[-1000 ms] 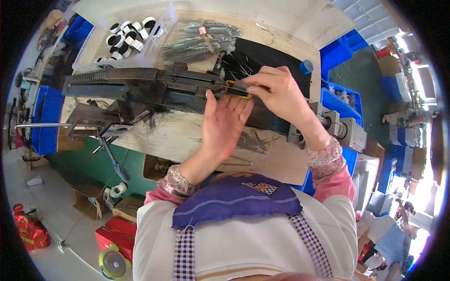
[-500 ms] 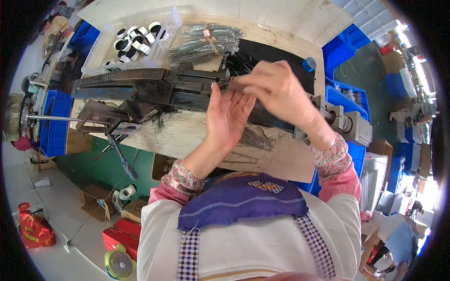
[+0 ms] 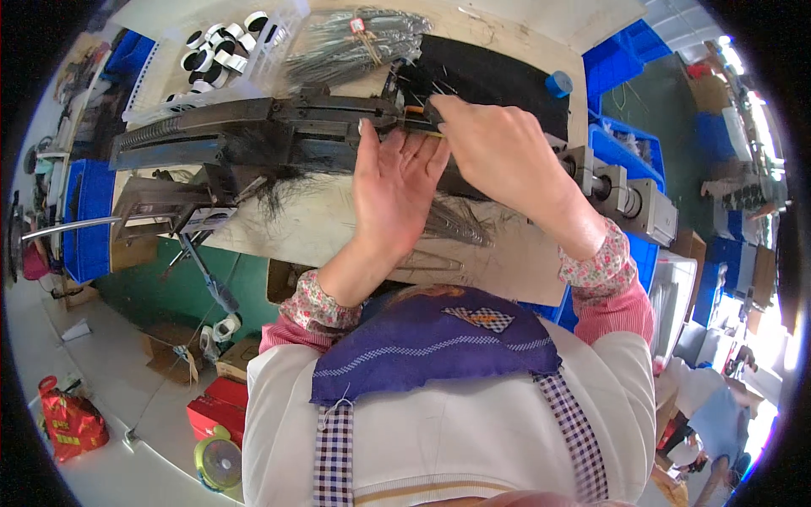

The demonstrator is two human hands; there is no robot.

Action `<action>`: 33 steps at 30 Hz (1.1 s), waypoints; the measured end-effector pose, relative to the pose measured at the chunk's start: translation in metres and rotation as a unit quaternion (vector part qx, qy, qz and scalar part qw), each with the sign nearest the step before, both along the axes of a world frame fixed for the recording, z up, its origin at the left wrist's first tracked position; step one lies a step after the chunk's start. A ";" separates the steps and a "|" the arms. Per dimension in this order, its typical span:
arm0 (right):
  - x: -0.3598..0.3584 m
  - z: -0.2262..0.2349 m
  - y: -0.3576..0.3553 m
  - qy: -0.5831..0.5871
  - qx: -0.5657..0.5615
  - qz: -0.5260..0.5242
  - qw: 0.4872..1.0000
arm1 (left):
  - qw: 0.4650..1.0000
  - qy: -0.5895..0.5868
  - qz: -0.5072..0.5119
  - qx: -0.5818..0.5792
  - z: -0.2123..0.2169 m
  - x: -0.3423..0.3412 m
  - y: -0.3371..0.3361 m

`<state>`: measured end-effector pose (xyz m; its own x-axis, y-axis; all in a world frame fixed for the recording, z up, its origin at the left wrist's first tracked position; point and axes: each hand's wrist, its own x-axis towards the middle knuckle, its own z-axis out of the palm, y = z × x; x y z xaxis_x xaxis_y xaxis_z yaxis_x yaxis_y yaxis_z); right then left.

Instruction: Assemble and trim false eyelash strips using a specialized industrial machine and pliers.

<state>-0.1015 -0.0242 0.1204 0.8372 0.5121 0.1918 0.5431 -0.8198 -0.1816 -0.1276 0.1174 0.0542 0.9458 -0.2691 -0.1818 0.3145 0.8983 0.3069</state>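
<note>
My left hand (image 3: 393, 190) lies palm up at the front edge of a long dark metal machine (image 3: 245, 127). Its fingers are stretched out and its thumb stands apart. Close beyond its fingertips, my right hand (image 3: 507, 152) is closed, thumb and fingers pinched at a small dark piece mostly covered by the hand; its kind cannot be made out. Loose thin dark bristles or wires (image 3: 460, 221) lie on the bench to the right of my left hand. Behind the hands, a black mat (image 3: 498, 76) carries a few thin wires.
A clear plastic crate (image 3: 253, 89) of white-and-black rings stands at the back left, beside a tied bundle of silvery wires (image 3: 338, 55). A blue tape roll (image 3: 558, 84) sits back right. A metal cylinder unit (image 3: 625, 198) and blue bins (image 3: 625, 152) are at the right.
My right hand has moved slightly and shows sharper, fingers closed toward the machine. My left hand stays palm up. The whole view has shifted, with the bench now higher in the picture.
</note>
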 end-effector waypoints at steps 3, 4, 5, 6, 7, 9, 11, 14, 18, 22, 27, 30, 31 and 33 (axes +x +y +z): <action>0.000 -0.003 0.005 -0.041 0.000 0.023 0.999 | 1.000 0.006 -0.008 0.009 0.002 0.004 0.000; 0.000 -0.004 0.005 -0.058 -0.018 0.034 0.998 | 1.000 0.015 -0.010 0.025 0.010 0.005 -0.002; -0.001 -0.005 0.005 -0.045 -0.015 0.027 0.999 | 0.999 0.022 -0.014 0.041 0.017 0.005 -0.003; 0.001 -0.005 0.004 -0.068 -0.020 0.049 0.996 | 0.998 0.028 -0.019 0.044 0.023 0.006 -0.004; 0.002 -0.007 0.003 -0.092 -0.026 0.068 0.993 | 0.998 0.038 -0.032 0.048 0.020 0.007 -0.002; 0.000 -0.010 0.002 -0.093 -0.032 0.048 0.994 | 0.996 0.001 -0.043 0.073 0.010 0.012 0.003; -0.007 -0.010 -0.003 -0.056 -0.033 -0.008 0.998 | 0.995 0.017 -0.058 0.081 0.007 0.009 0.000; -0.052 -0.041 -0.031 -0.009 0.062 0.006 0.998 | 0.992 0.009 -0.005 0.124 -0.003 0.001 -0.009; -0.117 -0.084 -0.039 0.226 -0.049 -0.020 0.973 | 0.997 0.038 -0.018 0.061 -0.029 -0.017 -0.037; -0.125 -0.141 -0.042 0.165 0.036 0.030 0.985 | 0.977 0.127 -0.033 0.170 -0.036 -0.032 -0.048; -0.116 -0.153 -0.055 0.221 -0.001 0.034 0.975 | 0.964 -0.196 -0.146 0.100 -0.015 -0.084 0.065; -0.115 -0.133 -0.066 0.202 0.082 0.052 0.974 | 0.379 -0.275 0.164 0.868 -0.018 -0.103 0.128; -0.115 -0.123 -0.067 0.166 0.125 0.046 0.977 | 0.169 -0.242 0.262 0.919 -0.029 -0.098 0.152; -0.111 -0.105 -0.072 0.133 0.169 0.048 0.975 | -0.018 -0.059 0.227 0.972 -0.059 -0.116 0.237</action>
